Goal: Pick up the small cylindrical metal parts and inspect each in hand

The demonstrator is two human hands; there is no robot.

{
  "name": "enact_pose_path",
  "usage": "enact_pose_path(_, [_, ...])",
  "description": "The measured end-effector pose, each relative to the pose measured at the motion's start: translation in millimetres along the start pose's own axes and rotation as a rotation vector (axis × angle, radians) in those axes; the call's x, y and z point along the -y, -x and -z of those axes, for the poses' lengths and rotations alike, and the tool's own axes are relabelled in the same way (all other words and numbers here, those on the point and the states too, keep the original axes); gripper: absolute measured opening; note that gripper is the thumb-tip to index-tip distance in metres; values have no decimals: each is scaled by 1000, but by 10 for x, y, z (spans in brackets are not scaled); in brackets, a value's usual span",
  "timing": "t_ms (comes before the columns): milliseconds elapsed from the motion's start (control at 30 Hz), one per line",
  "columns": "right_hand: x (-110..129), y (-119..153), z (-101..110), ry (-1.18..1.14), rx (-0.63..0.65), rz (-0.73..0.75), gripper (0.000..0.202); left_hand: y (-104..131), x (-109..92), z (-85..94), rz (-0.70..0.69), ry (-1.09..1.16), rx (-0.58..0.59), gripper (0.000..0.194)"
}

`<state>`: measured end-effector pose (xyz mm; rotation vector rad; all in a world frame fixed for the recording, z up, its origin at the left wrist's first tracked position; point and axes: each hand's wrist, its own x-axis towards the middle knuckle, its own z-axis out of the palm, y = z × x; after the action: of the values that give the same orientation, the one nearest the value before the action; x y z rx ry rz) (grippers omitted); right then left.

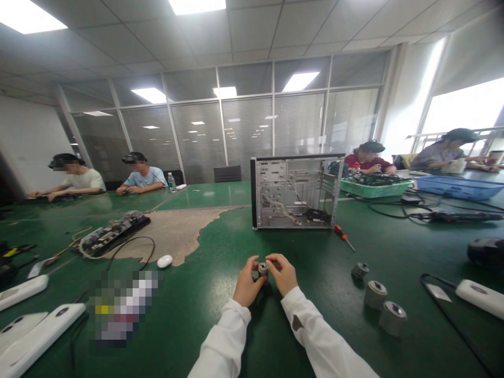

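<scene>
Green tabletop (220, 325): my left hand (247, 283) pinches a silvery metal cylinder (263, 270); right hand (285, 275) half-curled beside it, grip unclear; computer case (295, 191) beyond, three cylinders (376, 295) rightward.

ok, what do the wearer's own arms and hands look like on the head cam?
Left hand and right hand: bare, no gloves. Left sleeve and right sleeve: long, white, creased. Dark brown patch near the right cuff; can't tell if stain or print.
</scene>
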<state>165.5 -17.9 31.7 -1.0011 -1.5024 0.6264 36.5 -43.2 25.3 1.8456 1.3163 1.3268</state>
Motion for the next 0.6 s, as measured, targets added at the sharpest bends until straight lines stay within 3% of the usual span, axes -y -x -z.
enact_pose_path(100, [-109, -52, 60, 137, 40, -6, 14, -5, 18, 15, 22, -42, -56, 52])
enact_pose_path(233, [-303, -96, 110, 396, 207, -77, 14, -24, 95, 42, 61, -102, -134, 50])
enact_pose_path(400, [-412, -90, 96, 500, 315, -102, 13, -44, 193, 78, 47, -144, -208, 49])
enact_pose_path(600, [-450, -122, 185, 638, 356, -120, 28, -35, 325, 101, 87, -135, -176, 63])
